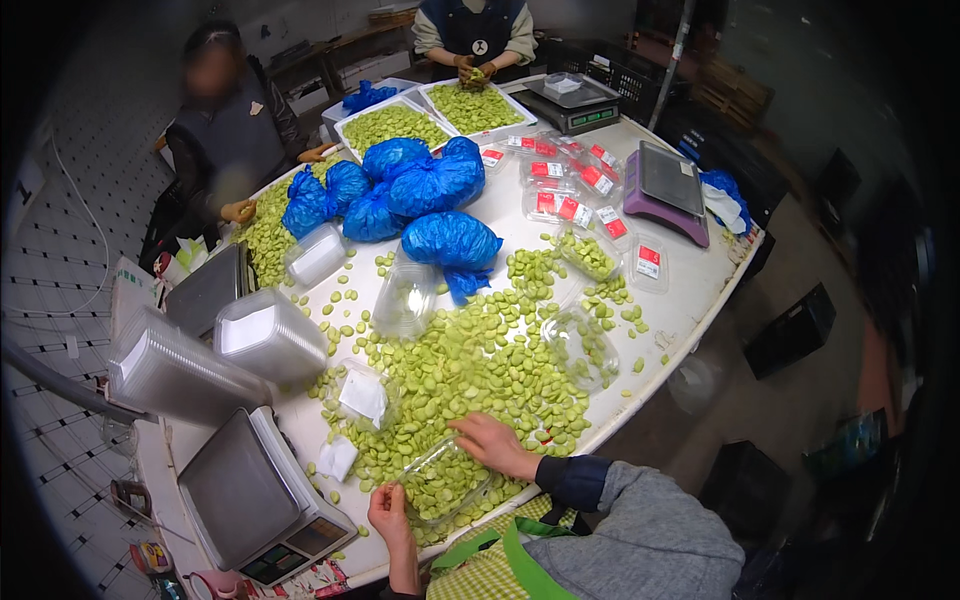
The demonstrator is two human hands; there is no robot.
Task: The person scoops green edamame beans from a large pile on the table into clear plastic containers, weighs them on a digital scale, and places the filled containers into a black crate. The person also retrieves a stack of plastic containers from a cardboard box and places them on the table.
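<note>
A clear plastic tray filled with shelled broad beans stands near the table's front edge. My left hand pinches its near left corner between thumb and fingers. At the tray's upper right rim is my right hand, its fingers spread over the beans; whether it grips the rim I cannot tell. Loose green broad beans lie in a wide heap beyond the tray. A clear tray with a white pad sits at the heap's left side, and a white pad lies on the table below it.
Scales and stacked clear trays stand at left. Blue bags, labelled packs and a purple scale lie farther back. One person is at the far left; another's gloved hands are over a white bean crate.
</note>
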